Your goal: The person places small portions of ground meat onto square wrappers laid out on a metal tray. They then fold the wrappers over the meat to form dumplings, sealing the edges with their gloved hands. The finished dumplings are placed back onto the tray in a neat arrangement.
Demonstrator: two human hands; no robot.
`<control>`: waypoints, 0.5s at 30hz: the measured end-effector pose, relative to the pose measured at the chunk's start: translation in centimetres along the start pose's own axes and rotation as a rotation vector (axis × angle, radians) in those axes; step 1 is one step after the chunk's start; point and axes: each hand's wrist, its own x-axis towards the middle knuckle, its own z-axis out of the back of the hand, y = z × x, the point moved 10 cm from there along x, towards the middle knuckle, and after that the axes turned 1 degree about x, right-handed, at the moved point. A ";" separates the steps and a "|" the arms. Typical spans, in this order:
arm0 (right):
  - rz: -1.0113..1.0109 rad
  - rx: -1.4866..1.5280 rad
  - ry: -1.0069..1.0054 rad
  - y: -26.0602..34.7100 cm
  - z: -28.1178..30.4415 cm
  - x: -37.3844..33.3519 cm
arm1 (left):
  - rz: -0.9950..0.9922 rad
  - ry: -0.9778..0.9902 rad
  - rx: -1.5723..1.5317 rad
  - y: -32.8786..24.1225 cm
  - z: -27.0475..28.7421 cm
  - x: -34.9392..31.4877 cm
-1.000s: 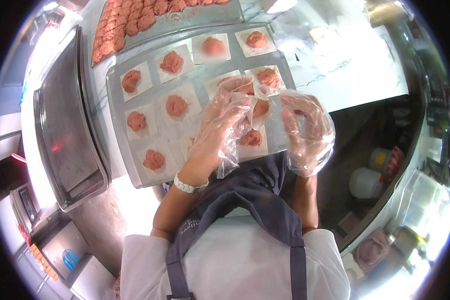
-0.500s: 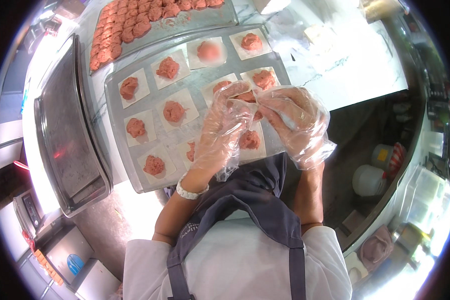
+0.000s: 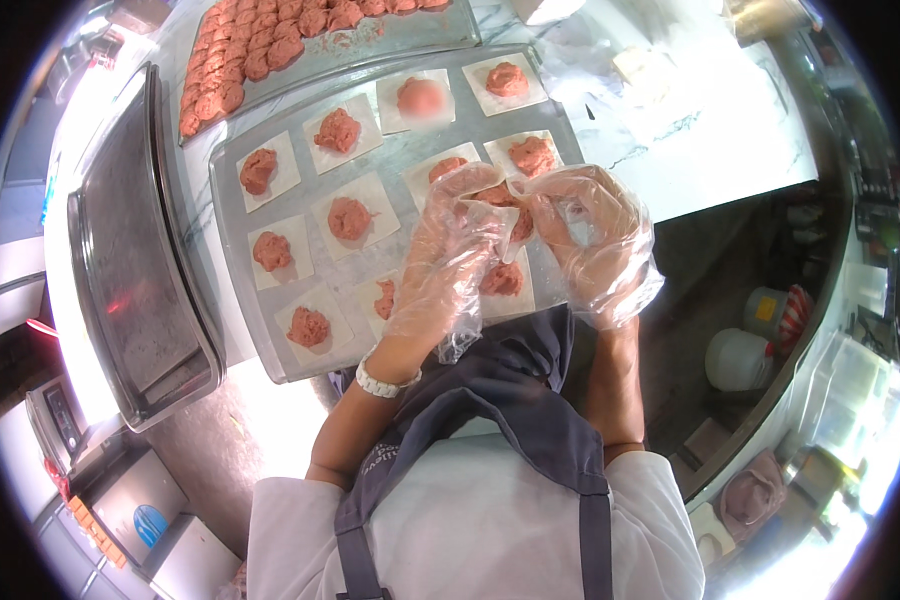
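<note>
Both my hands wear clear plastic gloves and meet above the right part of a metal tray [image 3: 232, 235]. Between them is a dumpling wrapper [image 3: 492, 197] with pinkish minced filling inside. My left hand [image 3: 457, 225] is closed round the wrapper's left side. Fingers of my right hand [image 3: 585, 225] pinch its upper right edge. On the tray lie several square pale wrappers, each with a lump of filling, such as one wrapper [image 3: 383, 237] with its filling [image 3: 349, 218]. My hands and left wrist partly cover the wrappers below them.
A second tray [image 3: 425, 45] at the far side holds rows of pink filling portions [image 3: 255, 60]. Bare dark metal trays [image 3: 135, 260] are stacked at the left. A white marble-patterned counter [image 3: 710, 130] extends right. White jug [image 3: 738, 360] sits low at the right.
My right hand has shifted slightly left and its fingers have curled more round the wrapper's edge. My left hand stays nearly in place, still holding the wrapper.
</note>
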 end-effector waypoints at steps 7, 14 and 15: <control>-0.222 0.172 0.020 -3.5 -0.8 -0.6 | 0.104 -0.088 -0.178 0.3 0.2 -0.4; -0.496 0.589 -0.005 -5.0 -1.9 -1.5 | 0.084 -0.041 -0.260 1.1 0.3 -0.3; -0.455 0.547 0.024 -4.7 -2.1 -1.4 | 0.080 -0.043 -0.251 1.1 0.4 -0.2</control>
